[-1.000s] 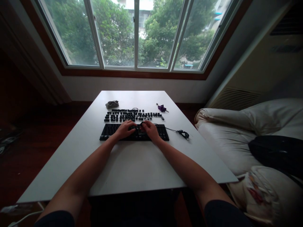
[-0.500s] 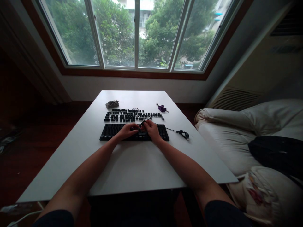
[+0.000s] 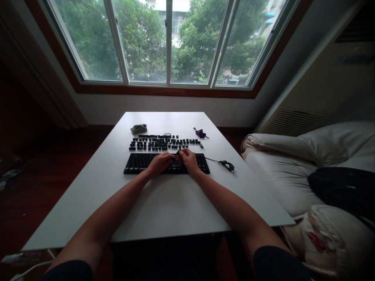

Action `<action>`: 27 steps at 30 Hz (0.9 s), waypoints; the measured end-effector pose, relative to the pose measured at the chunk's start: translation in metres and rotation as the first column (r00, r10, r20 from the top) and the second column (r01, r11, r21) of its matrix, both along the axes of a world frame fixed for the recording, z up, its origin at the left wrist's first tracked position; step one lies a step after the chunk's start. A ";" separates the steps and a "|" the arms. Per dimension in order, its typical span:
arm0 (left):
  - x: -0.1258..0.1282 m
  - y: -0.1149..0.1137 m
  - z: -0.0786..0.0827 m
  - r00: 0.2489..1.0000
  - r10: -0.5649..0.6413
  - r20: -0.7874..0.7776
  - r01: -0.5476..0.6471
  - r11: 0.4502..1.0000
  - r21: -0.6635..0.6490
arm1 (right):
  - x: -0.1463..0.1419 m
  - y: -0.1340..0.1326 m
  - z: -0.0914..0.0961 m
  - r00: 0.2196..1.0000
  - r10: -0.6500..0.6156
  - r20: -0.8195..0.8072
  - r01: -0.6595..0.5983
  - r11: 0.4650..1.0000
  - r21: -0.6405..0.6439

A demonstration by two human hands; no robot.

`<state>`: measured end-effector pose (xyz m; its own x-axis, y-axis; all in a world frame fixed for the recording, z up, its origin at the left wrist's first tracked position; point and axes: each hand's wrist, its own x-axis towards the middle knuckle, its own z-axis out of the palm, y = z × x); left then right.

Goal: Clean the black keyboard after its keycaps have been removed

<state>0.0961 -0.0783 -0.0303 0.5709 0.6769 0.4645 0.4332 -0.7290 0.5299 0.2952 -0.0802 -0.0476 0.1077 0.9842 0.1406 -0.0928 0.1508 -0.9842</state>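
A black keyboard point(image 3: 137, 162) lies across the white table, with bare stretches where keycaps are off and some caps left along its front. Above its right-centre part my two hands meet at the fingertips. My right hand point(image 3: 189, 160) is closed on a small dark tool point(image 3: 177, 153), which looks like a keycap puller; fingers cover most of it. My left hand point(image 3: 160, 163) is closed too, its fingertips together against the tool's near side. Whatever sits between the left fingers is hidden. Loose black keycaps point(image 3: 158, 143) lie in rough rows just behind the keyboard.
A grey crumpled cloth point(image 3: 138, 128) lies at the back left of the table point(image 3: 164, 210). Behind the keycaps on the right is a purple item point(image 3: 200, 134). The keyboard's coiled cable point(image 3: 227, 166) rests to the right. A pale sofa point(image 3: 278, 171) stands beside the table.
My left hand has shifted slightly right and its fingers have come up against the right hand's fingertips. The tool has turned; its thin shiny end no longer shows above the right hand.
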 end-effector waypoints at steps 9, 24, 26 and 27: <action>0.005 0.004 0.007 0.979 -0.017 0.203 0.009 0.999 0.036 | 0.003 0.003 -0.001 0.998 -0.054 -0.026 0.054 0.998 -0.025; 0.023 -0.034 0.046 0.968 -0.175 -0.178 0.187 0.981 0.055 | 0.007 0.005 -0.003 0.988 -0.141 -0.061 0.142 0.990 0.005; 0.039 -0.058 0.057 0.901 -0.341 -0.267 0.361 0.932 0.029 | 0.007 0.006 -0.003 0.988 -0.143 -0.063 0.143 0.990 -0.008; 0.046 -0.069 0.059 0.857 -0.413 -0.308 0.437 0.899 0.011 | 0.007 0.006 -0.003 0.988 -0.143 -0.062 0.142 0.990 -0.016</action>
